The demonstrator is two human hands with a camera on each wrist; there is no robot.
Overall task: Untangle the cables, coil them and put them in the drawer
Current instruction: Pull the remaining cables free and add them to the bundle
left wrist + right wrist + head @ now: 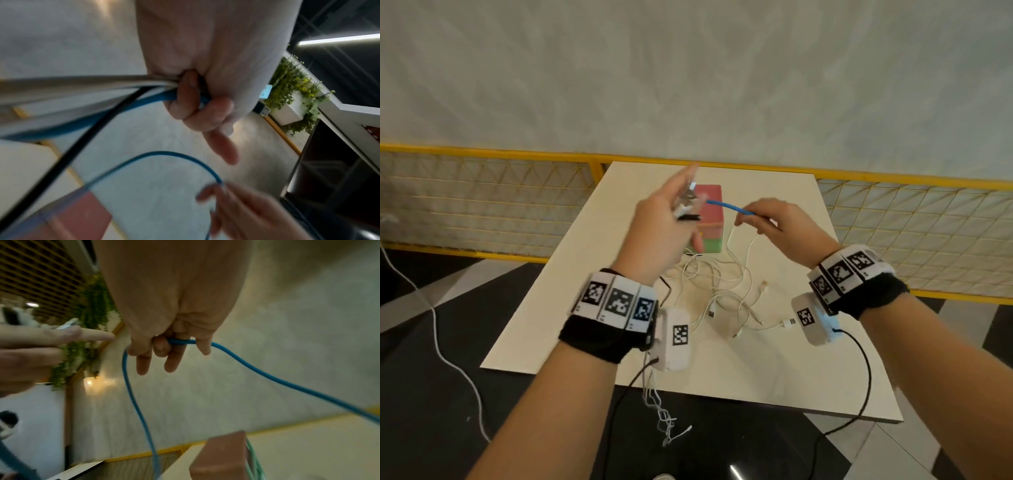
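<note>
My left hand (685, 209) is raised above the white table (571, 308), index finger straight, the other fingers gripping a bundle of white, black and blue cables (144, 91). A blue cable (722, 205) runs from it to my right hand (748, 217), which pinches it (179, 341) between thumb and fingers; the slack hangs in a loop (164, 153). A tangle of white USB cables (722, 298) lies on the table below both hands. The small pink and green drawer box (710, 219) stands behind, partly hidden by my left hand.
A yellow mesh fence (893, 222) runs behind the table, with a pale wall above it. Black leads (866, 377) hang from both wrist devices over the table's near edge. A white cord (438, 342) lies on the dark floor at left.
</note>
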